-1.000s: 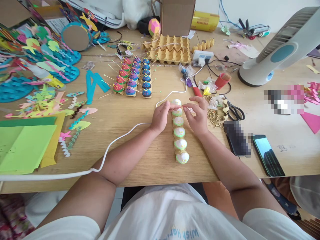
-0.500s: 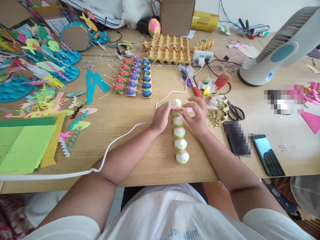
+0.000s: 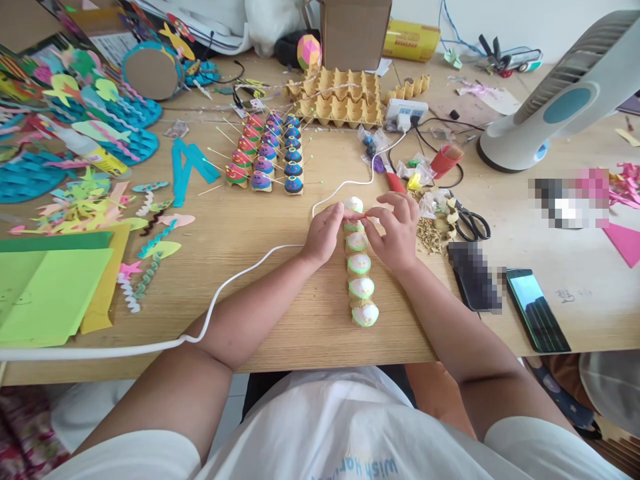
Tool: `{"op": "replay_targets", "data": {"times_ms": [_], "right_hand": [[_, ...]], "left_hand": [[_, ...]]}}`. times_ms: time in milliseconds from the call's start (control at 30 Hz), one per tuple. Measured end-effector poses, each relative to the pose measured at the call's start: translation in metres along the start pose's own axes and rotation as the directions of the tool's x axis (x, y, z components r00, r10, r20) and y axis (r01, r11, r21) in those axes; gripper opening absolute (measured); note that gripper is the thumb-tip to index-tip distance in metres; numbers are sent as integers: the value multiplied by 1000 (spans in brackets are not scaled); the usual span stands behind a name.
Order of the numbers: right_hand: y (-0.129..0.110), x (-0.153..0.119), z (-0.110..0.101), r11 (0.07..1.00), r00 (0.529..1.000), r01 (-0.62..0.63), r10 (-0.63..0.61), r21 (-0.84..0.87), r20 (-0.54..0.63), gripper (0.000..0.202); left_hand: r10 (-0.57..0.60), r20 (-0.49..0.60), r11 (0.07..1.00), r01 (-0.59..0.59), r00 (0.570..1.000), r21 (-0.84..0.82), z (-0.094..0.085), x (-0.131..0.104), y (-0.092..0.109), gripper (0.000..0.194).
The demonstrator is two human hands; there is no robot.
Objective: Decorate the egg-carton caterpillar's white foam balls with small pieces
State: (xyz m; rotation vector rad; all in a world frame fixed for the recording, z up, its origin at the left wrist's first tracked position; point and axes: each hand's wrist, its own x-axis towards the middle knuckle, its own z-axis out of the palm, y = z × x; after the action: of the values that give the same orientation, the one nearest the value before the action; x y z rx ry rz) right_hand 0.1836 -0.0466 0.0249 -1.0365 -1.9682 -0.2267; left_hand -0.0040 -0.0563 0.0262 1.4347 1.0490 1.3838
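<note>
A row of egg-carton cups topped with white domes, green rims and small yellow dots runs toward me on the table. Over its far end my two hands meet. My right hand pinches a tiny reddish-orange bit, thumb against index finger, the other fingers raised. My left hand comes in from the other side, fingers pressed together and tips at the same bit; whether it grips anything is hard to see. Part of the second-farthest cup is hidden by my fingertips.
Painted egg-carton rows with pins stand farther back. A white cable crosses the table under my left arm. Scissors, a phone and a fan are on the right; coloured paper lies left.
My right hand has drawn slightly to the right, its fingers still pinched. My left hand and the row of cups stay almost where they were.
</note>
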Motion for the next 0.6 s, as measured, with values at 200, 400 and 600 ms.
{"op": "replay_targets", "data": {"times_ms": [200, 400, 600], "right_hand": [[-7, 0, -5, 998, 994, -14, 21, -67, 104, 15], [-6, -1, -1, 997, 990, -76, 79, -30, 117, 20], [-2, -1, 1, 997, 992, -82, 80, 13, 101, 31]], "left_hand": [[40, -4, 999, -40, 999, 19, 0, 0, 0, 82], [94, 16, 990, -96, 995, 106, -2, -2, 4, 78], [57, -24, 998, -57, 998, 20, -1, 0, 2, 80]]}}
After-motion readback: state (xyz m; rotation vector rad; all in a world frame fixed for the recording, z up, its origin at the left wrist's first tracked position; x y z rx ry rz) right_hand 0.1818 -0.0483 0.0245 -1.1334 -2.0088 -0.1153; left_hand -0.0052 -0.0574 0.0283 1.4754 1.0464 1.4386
